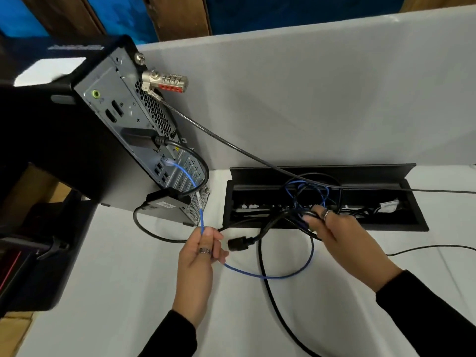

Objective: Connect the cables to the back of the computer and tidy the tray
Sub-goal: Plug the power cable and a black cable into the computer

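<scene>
The black computer (85,140) stands at the left with its grey back panel (128,117) facing me. A blue network cable (192,182) is plugged into that panel, and a black adapter cable sits above it. My left hand (201,256) pinches the blue cable just below the computer. The cable loops across the desk toward the open black cable tray (327,222) set into the desk. My right hand (342,233) grips a bundle of black cables (304,217) at the tray's front edge. A loose black power plug (238,244) lies between my hands.
A silver combination lock (164,82) with a steel cable hangs from the computer's back and runs right over the tray. A grey divider panel (309,99) stands behind the white desk (116,292). A thick black cable (275,305) runs toward me. Dark equipment sits at the left edge.
</scene>
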Demonstrator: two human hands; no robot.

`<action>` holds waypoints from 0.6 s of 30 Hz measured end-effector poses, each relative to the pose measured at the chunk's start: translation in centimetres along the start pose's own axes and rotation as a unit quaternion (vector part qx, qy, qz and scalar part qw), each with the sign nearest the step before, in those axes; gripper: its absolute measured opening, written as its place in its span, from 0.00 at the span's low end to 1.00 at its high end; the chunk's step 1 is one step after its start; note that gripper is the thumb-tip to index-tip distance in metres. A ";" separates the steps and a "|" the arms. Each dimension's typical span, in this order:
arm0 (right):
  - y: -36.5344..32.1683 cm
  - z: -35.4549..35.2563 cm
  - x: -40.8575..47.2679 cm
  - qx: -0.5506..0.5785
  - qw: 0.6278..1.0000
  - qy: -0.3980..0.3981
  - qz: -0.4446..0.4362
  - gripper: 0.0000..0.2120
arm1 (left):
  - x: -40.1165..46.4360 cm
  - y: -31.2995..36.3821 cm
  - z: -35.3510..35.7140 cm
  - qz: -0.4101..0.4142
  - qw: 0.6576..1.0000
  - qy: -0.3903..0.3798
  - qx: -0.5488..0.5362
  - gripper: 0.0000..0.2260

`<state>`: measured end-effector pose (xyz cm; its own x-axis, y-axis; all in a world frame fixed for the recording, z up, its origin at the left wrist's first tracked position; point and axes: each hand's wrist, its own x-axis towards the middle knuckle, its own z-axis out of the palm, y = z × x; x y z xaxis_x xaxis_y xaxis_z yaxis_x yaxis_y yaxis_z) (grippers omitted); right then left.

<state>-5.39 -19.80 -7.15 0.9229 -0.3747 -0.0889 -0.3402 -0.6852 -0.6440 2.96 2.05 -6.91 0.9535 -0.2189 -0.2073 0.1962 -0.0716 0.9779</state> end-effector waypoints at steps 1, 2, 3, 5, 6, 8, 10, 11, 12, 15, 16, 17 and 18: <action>0.2 -0.1 0.3 0.046 0.999 -0.003 0.019 0.11 | 0.0 0.0 -0.2 0.001 1.000 0.002 0.009 0.14; 0.3 -0.2 0.4 0.095 0.995 -0.004 0.039 0.09 | 0.0 0.0 -0.3 0.000 1.000 0.002 0.011 0.13; 0.4 -0.3 0.4 0.151 0.987 -0.002 0.059 0.07 | 0.0 0.1 -0.3 -0.004 1.000 0.000 0.003 0.14; 0.5 -0.2 0.1 0.268 0.959 -0.002 0.091 0.10 | 0.0 0.0 -0.2 -0.037 0.998 -0.005 -0.052 0.18; 0.5 -0.2 -0.1 0.309 0.945 -0.001 0.102 0.11 | 0.1 -0.2 0.0 -0.068 0.993 -0.006 -0.095 0.19; 0.9 -0.1 -0.5 0.332 0.938 0.003 0.104 0.12 | 0.2 -0.6 0.3 -0.116 0.980 -0.002 -0.164 0.21; 1.0 0.1 -1.0 0.327 0.941 0.008 0.091 0.13 | -0.1 -1.0 0.8 -0.112 0.980 0.021 -0.163 0.17; 1.2 0.2 -1.2 0.326 0.941 0.013 0.089 0.13 | -0.6 -1.1 1.1 -0.097 0.983 0.042 -0.148 0.14; 1.3 0.3 -1.5 0.330 0.939 0.017 0.089 0.14 | -1.1 -1.2 1.4 -0.079 0.986 0.068 -0.134 0.11; 1.7 0.2 -2.1 0.357 0.929 0.013 0.093 0.15 | -3.4 -1.6 2.4 -0.018 0.985 0.140 -0.102 0.05; 1.9 0.1 -2.4 0.376 0.921 0.008 0.101 0.17 | -4.0 -1.7 2.9 -0.006 0.984 0.146 -0.104 0.05; 2.1 0.0 -2.6 0.395 0.912 0.001 0.107 0.22 | -4.6 -1.6 3.5 -0.003 0.985 0.133 -0.109 0.07; 2.4 0.0 -2.9 0.411 0.905 -0.005 0.111 0.29 | -5.0 -1.4 4.3 -0.010 0.988 0.099 -0.114 0.09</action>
<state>-8.90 -20.33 -8.40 0.8512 -0.4376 -0.2897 -0.2725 0.1033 -0.9566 -3.08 -0.89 -7.37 0.9705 -0.0228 -0.2399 0.2406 0.1518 0.9587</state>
